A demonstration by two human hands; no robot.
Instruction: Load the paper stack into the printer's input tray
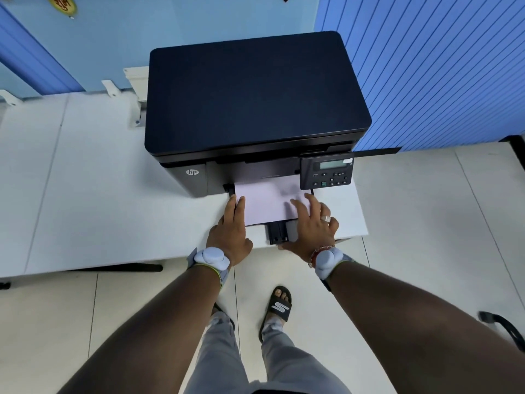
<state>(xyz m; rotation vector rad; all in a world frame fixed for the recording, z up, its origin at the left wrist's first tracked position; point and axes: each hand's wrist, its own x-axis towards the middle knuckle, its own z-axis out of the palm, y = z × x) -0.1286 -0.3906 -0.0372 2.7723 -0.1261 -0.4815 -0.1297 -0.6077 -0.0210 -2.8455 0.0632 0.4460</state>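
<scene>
A black printer (255,103) stands on a white table (99,194), with its control panel (326,172) at the front right. A pale paper stack (267,203) lies in the input tray (277,233) at the printer's front, its far end inside the slot. My left hand (231,228) rests flat along the stack's left edge, fingers extended. My right hand (311,223) lies on the stack's right side, fingers spread on the paper. The stack's near corners are hidden under both hands.
The table's front edge runs just under my wrists. A blue slatted partition (440,66) stands to the right of the printer. White brackets (136,89) sit behind the printer on the left. My sandalled foot (278,305) is on the tiled floor below.
</scene>
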